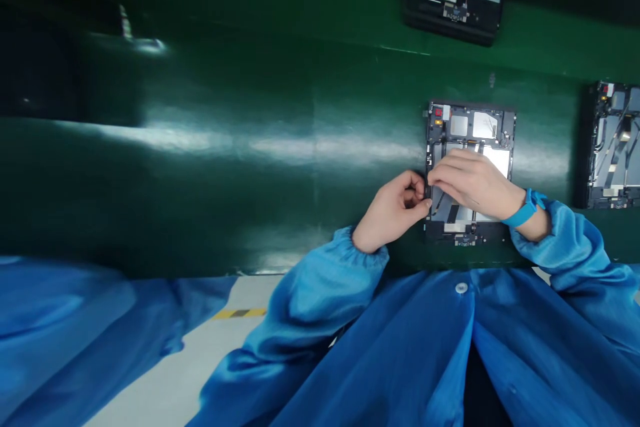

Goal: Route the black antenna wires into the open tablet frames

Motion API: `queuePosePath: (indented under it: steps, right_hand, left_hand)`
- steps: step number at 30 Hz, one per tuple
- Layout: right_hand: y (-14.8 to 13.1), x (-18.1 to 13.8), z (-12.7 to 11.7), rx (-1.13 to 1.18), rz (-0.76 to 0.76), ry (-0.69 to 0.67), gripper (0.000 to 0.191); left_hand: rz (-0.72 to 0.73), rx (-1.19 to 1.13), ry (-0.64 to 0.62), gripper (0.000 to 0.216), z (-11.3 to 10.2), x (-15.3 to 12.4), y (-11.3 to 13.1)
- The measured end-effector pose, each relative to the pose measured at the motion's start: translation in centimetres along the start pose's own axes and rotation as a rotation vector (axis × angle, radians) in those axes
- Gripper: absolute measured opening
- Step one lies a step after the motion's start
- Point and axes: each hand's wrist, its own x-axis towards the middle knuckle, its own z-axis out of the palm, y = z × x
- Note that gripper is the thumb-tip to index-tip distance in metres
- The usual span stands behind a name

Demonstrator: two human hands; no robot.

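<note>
- Head cam: someone's blue garment (75, 340), far left, just off the green bench's (250, 207) near edge.
- left hand (393, 210) is half curled, thumb at the tablet's left side, can't tell if it's gripping
- another opened unit (457, 13), farther from the near edge
- opened tablet (497, 160), close to the near edge
- right hand (473, 180) reaches over it, fingertips bunched, can't tell on what
- blue wristband (520, 213)
- third unit (617, 147), partly cropped

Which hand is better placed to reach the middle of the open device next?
Probably the right hand: it already lies over the open device. The left hand is mostly outside it, with only its fingertips at the device's left edge.
</note>
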Motion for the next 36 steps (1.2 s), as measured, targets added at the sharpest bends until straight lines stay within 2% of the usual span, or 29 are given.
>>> queuePosePath:
  steps: [7, 12, 14, 30, 36]
  right_hand:
    - [1.1, 0.2, 0.7, 0.013, 0.029, 0.038, 0.033]
    - [1.5, 0.3, 0.7, 0.038, 0.077, 0.046, 0.029]
    - [1.5, 0.4, 0.7, 0.049, 0.096, 0.050, 0.027]
    - [1.6, 1.0, 0.5, 0.051, 0.113, 0.065, 0.026]
    - [2.0, 1.2, 0.5, 0.025, 0.098, 0.106, 0.028]
  left_hand:
    - [-0.068, -0.033, -0.043, 0.024, -0.3, 0.2, 0.4]
    - [-0.026, -0.010, 0.112, 0.024, 0.1, 1.0, 0.5]
    - [-0.004, -0.015, 0.131, 0.025, 0.2, 1.4, 0.5]
    - [0.049, -0.021, 0.048, 0.029, -0.3, 2.0, -0.1]
    - [0.063, 0.038, 0.115, 0.028, 0.0, 2.3, 0.1]
